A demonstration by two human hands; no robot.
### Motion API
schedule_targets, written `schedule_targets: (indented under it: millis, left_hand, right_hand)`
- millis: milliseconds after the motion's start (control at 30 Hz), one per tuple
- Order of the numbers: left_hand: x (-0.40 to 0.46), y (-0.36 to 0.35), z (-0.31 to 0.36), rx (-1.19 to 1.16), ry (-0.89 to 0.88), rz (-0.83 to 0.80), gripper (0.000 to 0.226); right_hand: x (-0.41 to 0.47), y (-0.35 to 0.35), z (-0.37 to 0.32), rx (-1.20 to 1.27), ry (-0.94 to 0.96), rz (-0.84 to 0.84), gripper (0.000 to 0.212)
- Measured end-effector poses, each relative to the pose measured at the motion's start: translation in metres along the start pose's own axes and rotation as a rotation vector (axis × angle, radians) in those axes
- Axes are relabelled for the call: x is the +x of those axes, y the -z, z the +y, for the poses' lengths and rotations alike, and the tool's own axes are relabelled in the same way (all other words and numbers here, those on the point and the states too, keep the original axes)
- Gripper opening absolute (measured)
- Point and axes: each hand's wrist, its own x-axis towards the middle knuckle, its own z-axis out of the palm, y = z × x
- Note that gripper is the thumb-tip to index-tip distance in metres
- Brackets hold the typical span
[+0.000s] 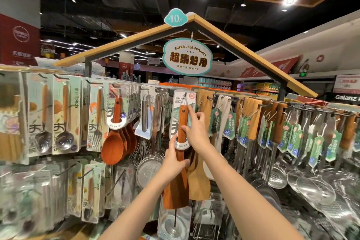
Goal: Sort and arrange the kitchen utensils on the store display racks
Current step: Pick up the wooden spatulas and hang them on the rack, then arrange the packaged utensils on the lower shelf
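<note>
The turner (180, 152) is a dark wooden one, and it hangs almost straight up and down in the middle of the rack (253, 101). Its flat blade points down and its handle points up. A white paper ring (182, 145) goes around the handle.

The left hand (175, 159) comes up from below. Its fingers and thumb curl around the turner just under the ring and hold it. The arm is stretched out and slants up to the right.

The right hand (195, 131) is just above the left hand and to the right of the handle. Its thumb presses on the handle. Its first finger sticks up straight and touches the top of the handle, near the hook (187, 99). The other fingers curl in. That arm also reaches up from the bottom right.

Behind the turner is a white and green card (178, 101) with the word "Wooden" on it. It hangs on the same hook.

Left of the turner hang wire whisks (144, 148), a round sieve (149, 169), brown wooden spoons (115, 146), and then spoons and forks in paper packs (64, 117).

Right of the turner hang pale wooden turners (200, 183), and then many steel tools with wooden handles and green tags (229, 124). Shiny ladles and skimmers (276, 177) sit low on that side.

Above the turner, a round sign (187, 58) hangs under a roof-shaped frame (243, 48).
</note>
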Motion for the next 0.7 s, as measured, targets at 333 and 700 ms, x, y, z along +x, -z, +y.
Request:
schedule_targets:
  millis: [333,700]
  left_hand:
    - [-0.047,0.011,-0.009,0.238,-0.049,0.064,0.064]
    - [-0.186,0.014,-0.086,0.444,0.046,0.106,0.048]
  right_hand:
    - [-0.066,0.010,0.016,-0.111,0.093,-0.082,0.050]
    - [-0.246,-0.019,0.060,-0.044,0.026,-0.321,0.048]
